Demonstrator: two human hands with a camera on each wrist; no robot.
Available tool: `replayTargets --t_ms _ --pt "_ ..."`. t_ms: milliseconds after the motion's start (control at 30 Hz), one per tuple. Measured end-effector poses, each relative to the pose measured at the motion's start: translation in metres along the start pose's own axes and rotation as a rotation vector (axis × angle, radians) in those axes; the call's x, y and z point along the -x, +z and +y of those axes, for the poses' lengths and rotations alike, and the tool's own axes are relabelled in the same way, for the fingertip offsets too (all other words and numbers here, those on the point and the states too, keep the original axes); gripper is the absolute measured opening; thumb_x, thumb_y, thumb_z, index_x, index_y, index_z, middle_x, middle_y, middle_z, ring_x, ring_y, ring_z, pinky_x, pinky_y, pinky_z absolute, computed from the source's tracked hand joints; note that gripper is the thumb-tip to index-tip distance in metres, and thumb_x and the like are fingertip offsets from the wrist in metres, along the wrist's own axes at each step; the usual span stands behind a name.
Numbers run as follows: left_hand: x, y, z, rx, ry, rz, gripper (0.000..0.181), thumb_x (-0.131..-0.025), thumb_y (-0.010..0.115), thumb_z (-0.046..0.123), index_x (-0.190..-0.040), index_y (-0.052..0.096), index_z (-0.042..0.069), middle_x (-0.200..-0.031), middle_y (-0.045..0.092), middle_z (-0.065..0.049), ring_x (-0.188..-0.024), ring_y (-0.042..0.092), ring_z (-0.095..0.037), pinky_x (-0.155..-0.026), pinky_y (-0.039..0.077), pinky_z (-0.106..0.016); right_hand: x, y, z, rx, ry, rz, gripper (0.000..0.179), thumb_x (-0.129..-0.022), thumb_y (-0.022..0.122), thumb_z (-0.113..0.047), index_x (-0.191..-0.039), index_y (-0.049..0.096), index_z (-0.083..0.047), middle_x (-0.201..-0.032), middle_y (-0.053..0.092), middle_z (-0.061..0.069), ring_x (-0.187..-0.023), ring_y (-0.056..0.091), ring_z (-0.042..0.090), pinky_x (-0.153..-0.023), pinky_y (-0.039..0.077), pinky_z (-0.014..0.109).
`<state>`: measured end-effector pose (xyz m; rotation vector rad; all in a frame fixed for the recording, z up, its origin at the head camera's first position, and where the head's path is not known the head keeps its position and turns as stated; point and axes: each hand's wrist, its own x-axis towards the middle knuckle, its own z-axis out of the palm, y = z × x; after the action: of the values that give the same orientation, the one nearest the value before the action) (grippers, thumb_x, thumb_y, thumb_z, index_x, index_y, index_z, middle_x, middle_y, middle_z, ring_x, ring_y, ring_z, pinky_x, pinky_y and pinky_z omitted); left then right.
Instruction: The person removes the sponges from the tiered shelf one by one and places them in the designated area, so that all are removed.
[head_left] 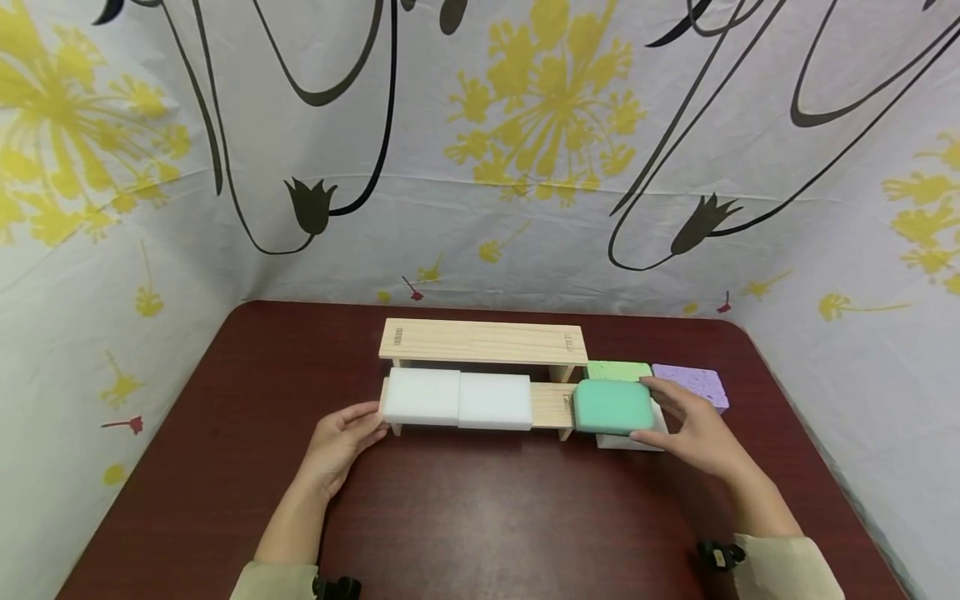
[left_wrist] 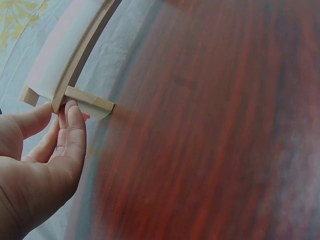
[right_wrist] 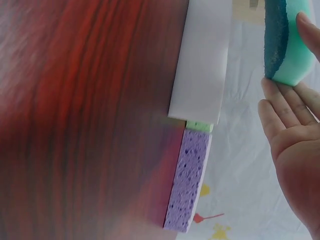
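Note:
My left hand (head_left: 337,446) pinches the left end of the front wooden shelf (head_left: 551,406), thumb on one side and fingers on the other in the left wrist view. Two white blocks (head_left: 423,397) sit side by side on this low, legged shelf. In my right hand (head_left: 693,429), a teal sponge (head_left: 613,407) is held between thumb and fingers, beside the shelf's right end. Its dark scouring layer (right_wrist: 276,40) shows in the right wrist view, where it is raised off the table. Partly below it in the head view lies another white block (head_left: 628,442).
A second wooden shelf (head_left: 483,342) stands behind the front one. To the right lie a light green sponge (head_left: 618,370), partly covered from view, and a purple sponge (head_left: 692,383). Patterned white cloth (head_left: 465,233) surrounds the dark red table (head_left: 487,517).

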<state>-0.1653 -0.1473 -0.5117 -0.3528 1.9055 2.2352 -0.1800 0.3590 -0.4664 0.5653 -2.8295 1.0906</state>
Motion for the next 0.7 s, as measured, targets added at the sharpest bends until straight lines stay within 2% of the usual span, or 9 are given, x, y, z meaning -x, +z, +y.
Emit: replayTargets --t_ms 133,200,267,467,700 --pt "0.000 0.000 0.000 -0.001 0.001 0.002 0.039 -0.102 0.059 0.001 -0.137 0.051 -0.014 -0.112 0.069 -0.014 -0.095 0.069 -0.010 -0.090 0.058 -0.025 0.007 -0.003 0.003 -0.012 0.021 0.014 0.082 -0.078 0.090 -0.018 -0.145 0.048 0.004 -0.140 0.054 0.025 -0.121 0.060 0.022 -0.094 0.045 0.006" --pt "0.000 0.000 -0.001 -0.002 0.001 0.003 0.039 -0.102 0.058 0.000 -0.137 0.051 -0.014 -0.111 0.069 -0.014 -0.095 0.069 -0.010 -0.090 0.058 -0.026 0.010 -0.005 0.005 -0.021 0.028 0.019 0.082 -0.078 0.090 -0.018 -0.146 0.048 0.002 -0.138 0.056 0.023 -0.118 0.057 0.004 -0.094 0.045 0.005" --pt "-0.001 0.000 0.000 -0.001 0.000 0.004 0.039 -0.102 0.058 0.000 -0.137 0.051 -0.014 -0.110 0.070 -0.013 -0.095 0.069 -0.010 -0.090 0.058 -0.026 0.013 -0.007 0.007 -0.030 0.033 0.022 0.082 -0.078 0.090 -0.018 -0.146 0.048 0.001 -0.138 0.056 0.023 -0.116 0.051 -0.008 -0.094 0.044 0.005" --pt "0.000 0.000 0.000 -0.006 -0.003 -0.003 0.041 -0.102 0.059 0.001 -0.139 0.050 -0.014 -0.110 0.070 -0.013 -0.096 0.069 -0.010 -0.090 0.058 -0.025 0.019 -0.012 0.013 -0.020 0.056 0.027 0.084 -0.078 0.090 -0.020 -0.147 0.047 -0.001 -0.141 0.054 0.022 -0.122 0.048 -0.009 -0.095 0.045 0.006" --pt "0.000 0.000 0.001 -0.008 -0.010 0.005 0.041 -0.102 0.059 0.001 -0.138 0.050 -0.014 -0.111 0.069 -0.013 -0.096 0.069 -0.010 -0.091 0.058 -0.025 0.028 -0.018 0.020 -0.009 0.061 0.049 0.083 -0.078 0.090 -0.018 -0.147 0.047 0.000 -0.139 0.054 0.025 -0.119 0.044 -0.015 -0.094 0.041 0.002"
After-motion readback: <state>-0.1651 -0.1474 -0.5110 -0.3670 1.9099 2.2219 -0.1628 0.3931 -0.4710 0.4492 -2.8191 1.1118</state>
